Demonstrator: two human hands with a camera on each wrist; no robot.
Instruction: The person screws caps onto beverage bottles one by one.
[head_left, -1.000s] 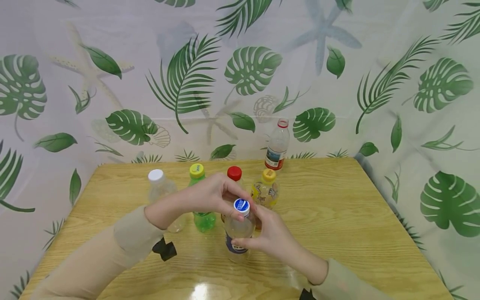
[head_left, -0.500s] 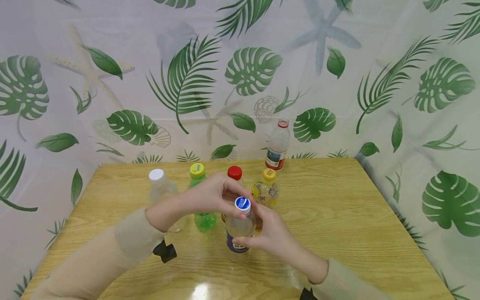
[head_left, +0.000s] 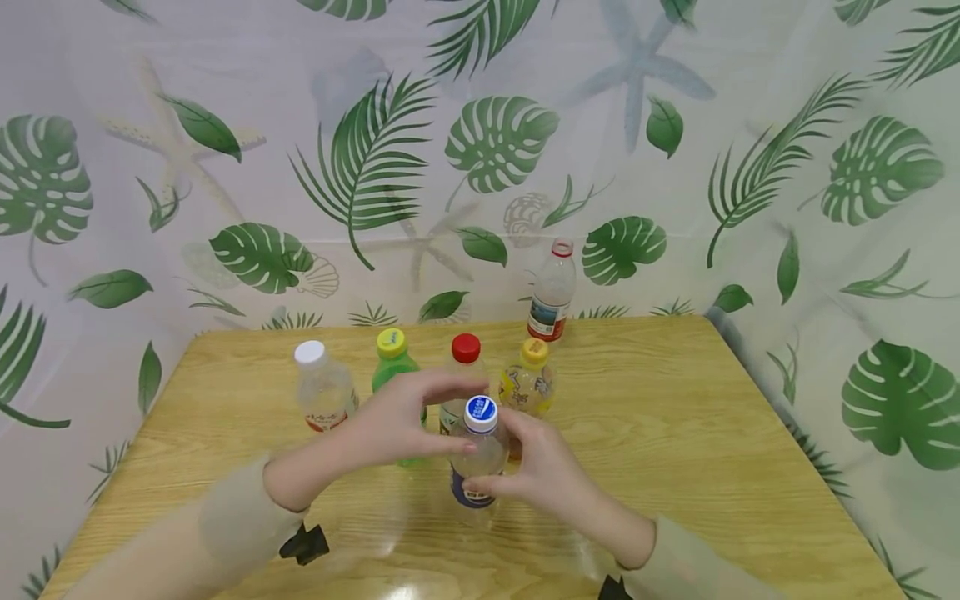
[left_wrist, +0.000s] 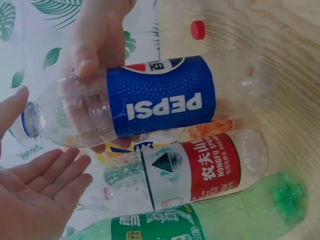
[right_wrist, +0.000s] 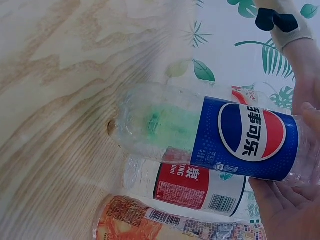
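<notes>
An empty clear Pepsi bottle (head_left: 480,467) with a blue-and-white cap (head_left: 481,412) stands upright at the front middle. My right hand (head_left: 551,475) grips it below the neck, thumb on the near side. Beside the cap is my left hand (head_left: 382,425), its thumb and fingers spread apart on either side. In the left wrist view a gap shows between those fingers and the cap (left_wrist: 31,120). The blue Pepsi label (right_wrist: 245,137) faces the right wrist camera. Directly behind stands a red-capped Nongfu Spring bottle (head_left: 466,354), partly hidden by the left hand.
A white-capped bottle (head_left: 324,387) and a green bottle with yellow cap (head_left: 392,362) stand left. A yellow-capped bottle (head_left: 528,383) is behind the right hand. An uncapped bottle (head_left: 551,296) stands at the back edge. A loose red cap (left_wrist: 198,30) lies on the wooden table (head_left: 675,433).
My left hand has loosened from the cap, its fingers spreading and moving left and slightly down. My right hand still holds the Pepsi bottle in place.
</notes>
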